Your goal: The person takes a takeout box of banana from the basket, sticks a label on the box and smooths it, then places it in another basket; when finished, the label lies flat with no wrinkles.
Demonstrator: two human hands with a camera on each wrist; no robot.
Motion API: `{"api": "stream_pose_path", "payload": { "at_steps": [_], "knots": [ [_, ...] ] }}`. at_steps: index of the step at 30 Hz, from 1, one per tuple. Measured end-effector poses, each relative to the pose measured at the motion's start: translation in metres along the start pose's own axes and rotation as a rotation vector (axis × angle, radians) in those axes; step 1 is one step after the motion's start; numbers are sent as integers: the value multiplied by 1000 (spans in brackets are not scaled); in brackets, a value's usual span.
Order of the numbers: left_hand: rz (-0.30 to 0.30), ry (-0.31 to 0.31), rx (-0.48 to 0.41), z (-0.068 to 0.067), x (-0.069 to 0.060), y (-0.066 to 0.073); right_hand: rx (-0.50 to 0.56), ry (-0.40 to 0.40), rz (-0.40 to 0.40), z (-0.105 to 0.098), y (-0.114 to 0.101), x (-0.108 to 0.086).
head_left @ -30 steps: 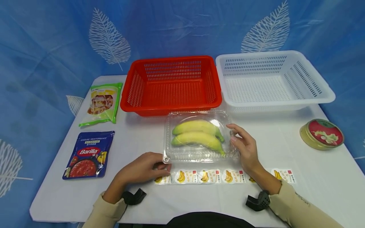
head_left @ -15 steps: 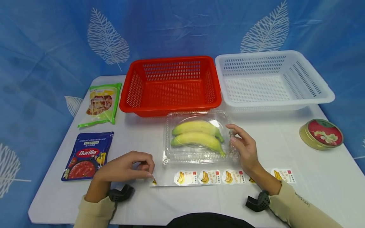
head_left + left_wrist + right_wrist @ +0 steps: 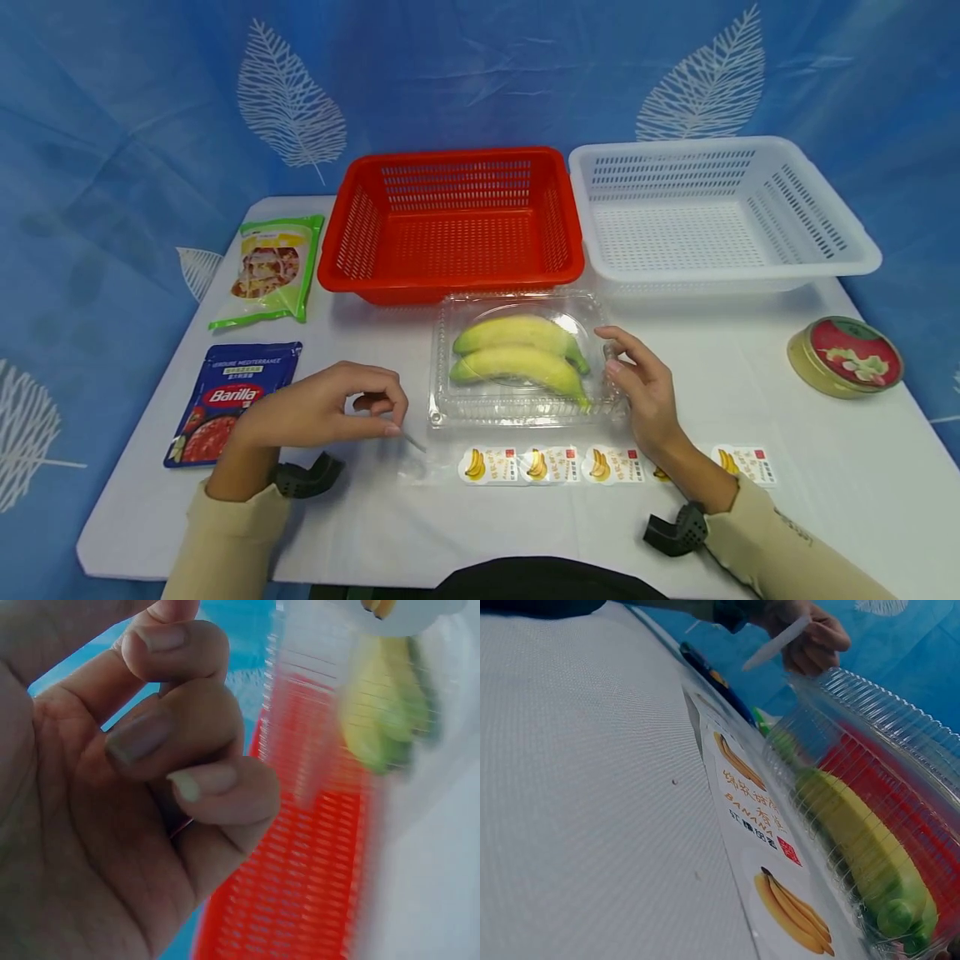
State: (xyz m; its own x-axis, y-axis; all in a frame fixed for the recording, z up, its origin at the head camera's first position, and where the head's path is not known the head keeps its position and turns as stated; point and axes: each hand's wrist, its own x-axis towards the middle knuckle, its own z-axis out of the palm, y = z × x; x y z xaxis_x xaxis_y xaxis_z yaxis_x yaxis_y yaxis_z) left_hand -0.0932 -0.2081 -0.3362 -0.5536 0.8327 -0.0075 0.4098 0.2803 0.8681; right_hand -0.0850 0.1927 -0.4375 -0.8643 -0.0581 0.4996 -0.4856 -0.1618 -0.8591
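My left hand pinches a banana sticker between thumb and index finger, in the air left of the clear plastic box. In the head view the sticker shows nearly edge-on; the left wrist view has part of its white face at the top. Two bananas lie inside the closed clear box. At the box's right edge, my right hand grips the rim with thumb and fingers. A strip of banana stickers lies flat in front of the box, its left end bare backing, partly hidden under my right wrist.
Behind the box stand a red basket and a white basket, side by side. A green snack bag and a blue Barilla pouch lie at the left. At the right sits a round tin.
My left hand has moved left and up from the strip's left end, peeling off the leftmost sticker and lifting it away. The right hand and the box have stayed in place.
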Motion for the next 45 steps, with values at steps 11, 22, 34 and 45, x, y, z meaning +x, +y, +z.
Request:
{"api": "stream_pose_path", "payload": {
  "at_steps": [11,22,34,45],
  "knots": [
    [76,274,3,-10,38,28,-48,26,62,1,0,-2],
    [-32,305,-63,-3,84,33,-55,36,85,1,-2,-2],
    [2,159,268,-16,123,34,-41,26,75,1,-1,-1],
    [52,18,484,-14,161,38,-35,22,47,1,-1,-1]
  ]
}}
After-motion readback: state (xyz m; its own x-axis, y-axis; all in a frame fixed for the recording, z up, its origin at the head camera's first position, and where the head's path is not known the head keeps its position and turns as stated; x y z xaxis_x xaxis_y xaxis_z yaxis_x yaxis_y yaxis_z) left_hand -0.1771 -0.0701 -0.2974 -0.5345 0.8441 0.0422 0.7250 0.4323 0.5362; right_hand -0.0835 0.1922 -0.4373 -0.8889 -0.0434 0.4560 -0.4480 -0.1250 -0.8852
